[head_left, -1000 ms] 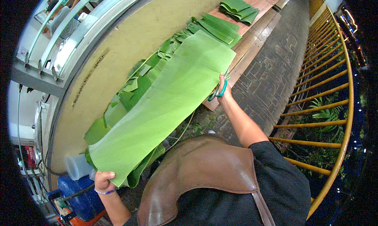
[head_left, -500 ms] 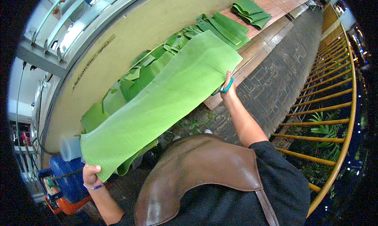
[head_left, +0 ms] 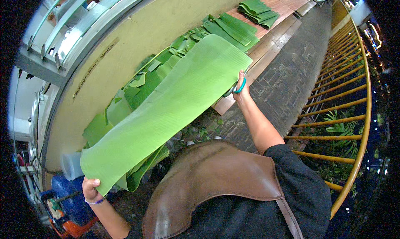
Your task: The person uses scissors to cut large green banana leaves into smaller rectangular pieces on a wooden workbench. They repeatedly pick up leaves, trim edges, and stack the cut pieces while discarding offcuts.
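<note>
A long, broad piece of banana leaf (head_left: pixel 162 114) stretches between my two hands, pale green side up. My left hand (head_left: pixel 91 188) pinches its lower left corner, thumb on top. At the right edge my right hand (head_left: pixel 241 89) grips the leaf with the thumb up. Scissors with teal handle loops (head_left: pixel 239 87) also hang in that hand; their blades are hidden behind the leaf. Beneath and beyond the held piece, more leaves and torn scraps (head_left: pixel 135 89) lie along the wall.
Stacked cut leaves (head_left: pixel 233 31) and a folded leaf pile (head_left: pixel 258 12) rest on boards along the yellowish wall (head_left: pixel 104 56). A blue drum (head_left: pixel 73 201) and a translucent container (head_left: pixel 71 166) stand at lower left. A yellow railing (head_left: pixel 358 155) borders the paved walkway (head_left: pixel 287 68) at right.
My left hand has shifted slightly left and down with the leaf's corner. The view has turned a little; both hands keep their hold.
</note>
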{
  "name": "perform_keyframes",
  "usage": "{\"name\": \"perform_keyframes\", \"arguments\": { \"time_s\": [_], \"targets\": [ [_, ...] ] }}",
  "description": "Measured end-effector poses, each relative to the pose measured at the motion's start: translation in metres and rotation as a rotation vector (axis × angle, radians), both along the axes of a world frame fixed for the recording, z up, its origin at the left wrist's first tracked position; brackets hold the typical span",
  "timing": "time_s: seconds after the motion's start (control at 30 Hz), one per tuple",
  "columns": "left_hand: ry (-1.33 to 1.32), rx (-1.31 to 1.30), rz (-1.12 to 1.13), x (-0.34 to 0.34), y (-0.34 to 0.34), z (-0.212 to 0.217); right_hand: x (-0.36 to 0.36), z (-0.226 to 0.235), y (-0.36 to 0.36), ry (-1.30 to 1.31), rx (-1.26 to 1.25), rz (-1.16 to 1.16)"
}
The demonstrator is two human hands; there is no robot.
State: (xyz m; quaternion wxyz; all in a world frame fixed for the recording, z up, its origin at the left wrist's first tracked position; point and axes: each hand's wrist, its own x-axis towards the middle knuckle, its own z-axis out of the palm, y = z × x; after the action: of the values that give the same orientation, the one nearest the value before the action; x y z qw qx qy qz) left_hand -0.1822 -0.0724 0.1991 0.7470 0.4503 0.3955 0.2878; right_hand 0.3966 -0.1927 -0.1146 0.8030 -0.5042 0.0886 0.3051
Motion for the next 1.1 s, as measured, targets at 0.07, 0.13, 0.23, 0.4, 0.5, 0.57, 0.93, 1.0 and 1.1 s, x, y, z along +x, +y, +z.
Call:
{"name": "perform_keyframes", "arguments": {
  "time_s": [0.07, 0.13, 0.23, 0.4, 0.5, 0.57, 0.93, 1.0, 1.1],
  "targets": [
    [0.022, 0.000, 0.006, -0.008, 0.013, -0.003, 0.001, 0.005, -0.001, -0.014, -0.028, -0.024],
    [0.007, -0.018, -0.019, -0.017, 0.025, -0.008, -0.004, 0.014, 0.000, -0.037, 0.014, -0.046],
    [-0.030, 0.006, 0.014, -0.028, 0.037, -0.019, -0.021, 0.029, -0.004, -0.114, -0.090, -0.090],
    [-0.037, -0.012, -0.007, -0.038, 0.052, -0.030, -0.022, 0.027, 0.000, -0.163, -0.216, -0.136],
    [-0.077, -0.037, -0.003, -0.039, 0.056, -0.033, -0.003, 0.009, 0.004, -0.140, -0.096, -0.163],
    [-0.095, -0.044, -0.004, -0.040, 0.059, -0.035, 0.013, 0.001, 0.002, -0.105, -0.064, -0.170],
    [1.025, 0.037, -0.241, -0.060, 0.049, -0.094, 0.082, 0.029, -0.013, -0.258, -0.153, -0.098],
    [1.480, 0.094, -0.400, -0.056, 0.044, -0.106, 0.101, 0.035, -0.009, -0.441, -0.381, 0.009],
    [1.381, 0.126, -0.258, -0.048, 0.031, -0.140, 0.116, 0.046, 0.000, -0.789, -0.830, 0.146]
  ]
}}
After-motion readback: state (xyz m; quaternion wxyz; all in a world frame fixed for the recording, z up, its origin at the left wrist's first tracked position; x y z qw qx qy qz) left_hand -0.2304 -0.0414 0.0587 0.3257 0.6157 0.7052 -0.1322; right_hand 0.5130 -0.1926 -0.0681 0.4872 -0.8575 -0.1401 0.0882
